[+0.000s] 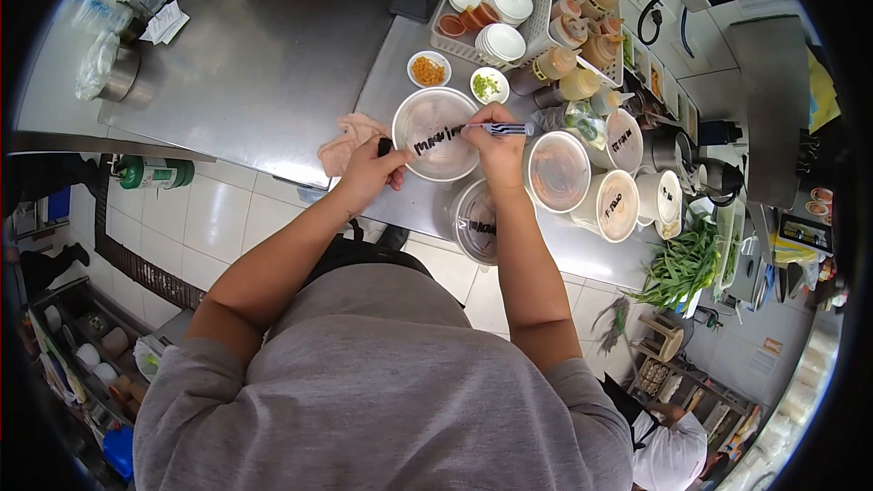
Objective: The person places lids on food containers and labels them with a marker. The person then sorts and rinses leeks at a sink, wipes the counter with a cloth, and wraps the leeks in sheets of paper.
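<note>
My right hand (497, 147) is closed around a marker (512, 129), its tip down at the lid of a round plastic tub (424, 111). Black handwritten letters run across that lid. At the tub's left edge, my left hand (371, 169) pinches a black marker cap (386, 146) and rests against the tub. A crumpled pink cloth (346, 141) lies just left of it. Partly behind my right forearm stands another lidded tub (466, 229) with black writing. More lidded tubs (558, 173) stand to the right of that forearm.
Small bowls of orange bits (427, 69) and chopped greens (490, 85) sit beyond the tub. A basket (446, 43) holds stacked white bowls, beside several sauce bottles (553, 64). Leafy greens (677, 264) lie at right. Another person (671, 445) is at lower right.
</note>
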`<state>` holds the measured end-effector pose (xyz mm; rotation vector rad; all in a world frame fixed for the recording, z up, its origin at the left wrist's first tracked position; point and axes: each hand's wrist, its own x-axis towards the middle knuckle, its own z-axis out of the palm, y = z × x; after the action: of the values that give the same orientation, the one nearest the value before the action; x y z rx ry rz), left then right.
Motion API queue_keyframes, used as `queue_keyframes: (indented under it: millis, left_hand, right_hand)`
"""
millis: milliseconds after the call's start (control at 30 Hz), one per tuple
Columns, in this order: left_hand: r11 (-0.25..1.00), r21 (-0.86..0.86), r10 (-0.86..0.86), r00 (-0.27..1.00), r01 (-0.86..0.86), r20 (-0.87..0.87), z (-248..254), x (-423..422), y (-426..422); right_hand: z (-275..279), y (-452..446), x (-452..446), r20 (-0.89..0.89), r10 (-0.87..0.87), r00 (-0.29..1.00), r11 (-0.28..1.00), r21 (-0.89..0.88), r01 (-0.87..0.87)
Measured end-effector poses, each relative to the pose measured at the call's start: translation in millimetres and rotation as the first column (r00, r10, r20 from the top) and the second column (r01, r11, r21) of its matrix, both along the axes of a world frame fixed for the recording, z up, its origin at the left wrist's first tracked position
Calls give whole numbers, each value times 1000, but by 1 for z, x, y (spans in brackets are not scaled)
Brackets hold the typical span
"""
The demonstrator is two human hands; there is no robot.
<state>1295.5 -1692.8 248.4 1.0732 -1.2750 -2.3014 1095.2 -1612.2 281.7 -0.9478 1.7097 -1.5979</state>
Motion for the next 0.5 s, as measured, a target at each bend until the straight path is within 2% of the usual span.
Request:
queue_keyframes:
  millis: [133, 333, 400, 433, 500]
  left_hand:
    - [1000, -6, -6, 1000, 6, -2, 1, 0, 0]
    - [1000, -20, -19, 1000, 19, 8, 3, 0, 0]
    - [1000, -21, -2, 1000, 2, 5, 4, 0, 1]
    - [1000, -21, -2, 1000, 2, 5, 3, 1, 0]
    - [1000, -13, -7, 1000, 7, 6, 1, 0, 0]
  right_hand:
    - [4, 2, 2, -15, -18, 1000, 999, 40, 19]
    - [5, 2, 0, -44, -20, 999, 1000, -2, 20]
    - [0, -1, -1, 84, -98, 992, 992, -70, 103]
    - [-1, -1, -1, 84, -97, 992, 992, -69, 103]
    - [-1, 0, -2, -25, -89, 996, 996, -13, 89]
